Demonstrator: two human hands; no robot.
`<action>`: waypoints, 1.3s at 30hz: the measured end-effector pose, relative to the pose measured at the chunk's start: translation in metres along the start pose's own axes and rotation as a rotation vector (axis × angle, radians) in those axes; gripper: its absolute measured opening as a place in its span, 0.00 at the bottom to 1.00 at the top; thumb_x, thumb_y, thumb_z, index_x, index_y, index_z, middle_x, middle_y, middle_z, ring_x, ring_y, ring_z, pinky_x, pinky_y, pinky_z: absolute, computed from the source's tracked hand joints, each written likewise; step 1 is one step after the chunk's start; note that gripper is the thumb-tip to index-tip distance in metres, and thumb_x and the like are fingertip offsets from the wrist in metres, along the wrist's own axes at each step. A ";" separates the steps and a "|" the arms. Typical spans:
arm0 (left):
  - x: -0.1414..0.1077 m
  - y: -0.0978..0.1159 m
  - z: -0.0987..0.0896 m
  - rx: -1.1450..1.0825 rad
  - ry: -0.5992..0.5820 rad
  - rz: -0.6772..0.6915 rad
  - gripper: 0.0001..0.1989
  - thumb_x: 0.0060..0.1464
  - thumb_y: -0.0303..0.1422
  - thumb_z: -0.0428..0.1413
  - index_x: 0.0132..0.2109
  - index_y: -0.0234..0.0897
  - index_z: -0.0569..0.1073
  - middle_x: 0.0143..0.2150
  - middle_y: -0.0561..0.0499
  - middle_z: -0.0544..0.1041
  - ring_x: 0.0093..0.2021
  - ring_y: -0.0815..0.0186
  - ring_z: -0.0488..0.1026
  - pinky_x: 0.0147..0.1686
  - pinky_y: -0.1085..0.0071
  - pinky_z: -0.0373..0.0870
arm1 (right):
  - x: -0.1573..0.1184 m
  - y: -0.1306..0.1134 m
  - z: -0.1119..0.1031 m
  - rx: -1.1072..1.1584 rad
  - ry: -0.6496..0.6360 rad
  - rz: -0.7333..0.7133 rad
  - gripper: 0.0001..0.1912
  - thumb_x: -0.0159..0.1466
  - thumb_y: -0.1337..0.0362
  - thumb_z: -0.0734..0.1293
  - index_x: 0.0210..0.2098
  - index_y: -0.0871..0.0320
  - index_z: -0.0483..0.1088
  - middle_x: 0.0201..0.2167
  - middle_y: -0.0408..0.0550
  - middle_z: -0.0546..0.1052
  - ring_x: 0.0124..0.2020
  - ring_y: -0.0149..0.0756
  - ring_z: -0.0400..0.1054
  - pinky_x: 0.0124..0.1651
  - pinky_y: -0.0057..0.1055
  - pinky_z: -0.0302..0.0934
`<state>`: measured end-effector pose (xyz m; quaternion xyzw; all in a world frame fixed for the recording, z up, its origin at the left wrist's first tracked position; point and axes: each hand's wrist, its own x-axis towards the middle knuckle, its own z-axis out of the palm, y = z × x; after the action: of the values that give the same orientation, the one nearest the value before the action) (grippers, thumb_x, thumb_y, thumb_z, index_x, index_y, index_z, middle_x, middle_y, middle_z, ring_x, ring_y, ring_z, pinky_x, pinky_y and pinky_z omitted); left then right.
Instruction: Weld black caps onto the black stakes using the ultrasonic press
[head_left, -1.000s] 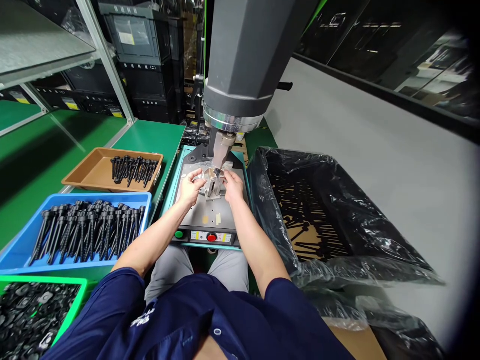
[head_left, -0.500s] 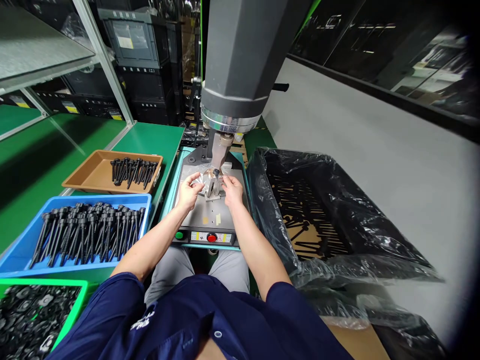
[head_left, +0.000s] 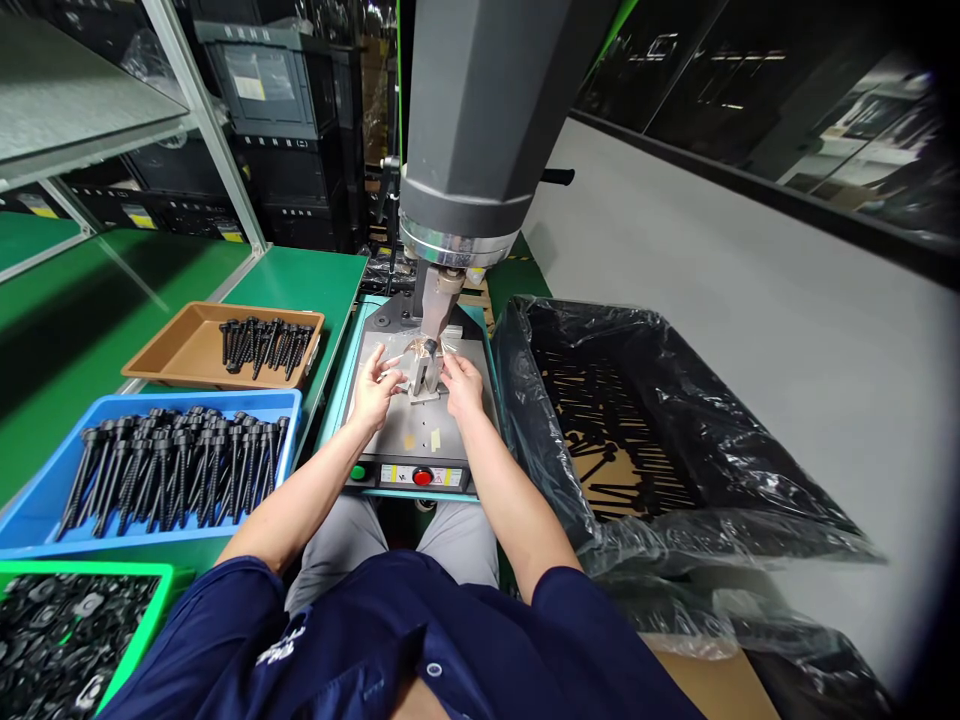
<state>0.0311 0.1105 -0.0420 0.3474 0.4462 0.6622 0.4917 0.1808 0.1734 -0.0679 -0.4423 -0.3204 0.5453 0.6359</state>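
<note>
My left hand (head_left: 372, 392) is just left of a small metal fixture (head_left: 424, 384), its fingers apart and nothing visible in them. My right hand (head_left: 462, 384) is at the fixture's right side, thumb and fingers pinched together; whatever they hold is too small to make out. A black-ended part (head_left: 430, 346) sits at the top of the fixture, directly under the metal tip (head_left: 439, 300) of a large grey machine head (head_left: 469, 130). The fixture stands on a grey base plate (head_left: 390, 437). Clear plastic film lies around the plate behind my hands.
Left stand a brown tray (head_left: 174, 350) and a blue bin (head_left: 97, 402) of black threaded parts, plus a green bin (head_left: 169, 590) of small black pieces. On the right, a plastic-lined box (head_left: 517, 400) holds more black parts. Green (head_left: 358, 472) and red (head_left: 423, 476) buttons line the base front.
The fingers of my left hand have spread a little and drawn slightly away from the fixture. My right hand stays pinched at its side, barely moved.
</note>
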 end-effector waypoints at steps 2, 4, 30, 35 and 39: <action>-0.002 -0.001 -0.001 -0.004 0.001 -0.021 0.40 0.45 0.31 0.63 0.66 0.44 0.61 0.54 0.41 0.74 0.32 0.70 0.75 0.28 0.74 0.69 | -0.001 -0.001 0.000 0.006 -0.007 0.003 0.18 0.48 0.51 0.75 0.32 0.56 0.73 0.31 0.43 0.77 0.34 0.33 0.69 0.41 0.31 0.64; -0.003 -0.002 -0.002 -0.005 -0.002 -0.036 0.40 0.45 0.31 0.63 0.66 0.44 0.61 0.54 0.41 0.74 0.32 0.70 0.75 0.28 0.74 0.69 | -0.001 -0.001 0.000 0.000 -0.011 0.004 0.18 0.49 0.51 0.75 0.31 0.56 0.73 0.30 0.43 0.77 0.35 0.34 0.70 0.41 0.31 0.64; -0.012 0.005 -0.006 0.057 -0.014 -0.164 0.44 0.47 0.31 0.65 0.68 0.48 0.56 0.56 0.39 0.72 0.39 0.64 0.77 0.27 0.74 0.72 | -0.003 -0.003 -0.001 0.020 -0.021 0.033 0.19 0.49 0.49 0.75 0.31 0.56 0.72 0.32 0.43 0.77 0.39 0.36 0.71 0.46 0.34 0.65; -0.022 0.007 -0.009 0.081 -0.015 -0.239 0.47 0.46 0.34 0.67 0.69 0.50 0.53 0.52 0.43 0.73 0.38 0.63 0.78 0.27 0.74 0.73 | -0.007 -0.007 -0.001 0.016 -0.015 0.048 0.19 0.50 0.49 0.75 0.33 0.56 0.73 0.36 0.46 0.78 0.42 0.37 0.72 0.48 0.36 0.64; -0.051 0.004 -0.028 0.161 0.045 -0.185 0.43 0.48 0.35 0.65 0.68 0.48 0.57 0.52 0.43 0.73 0.40 0.63 0.77 0.31 0.71 0.74 | -0.028 -0.008 -0.021 0.009 0.034 0.027 0.20 0.51 0.48 0.74 0.35 0.56 0.74 0.39 0.50 0.79 0.45 0.40 0.72 0.50 0.39 0.65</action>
<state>0.0189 0.0537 -0.0493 0.3283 0.5389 0.5837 0.5110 0.1972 0.1418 -0.0668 -0.4527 -0.3012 0.5477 0.6359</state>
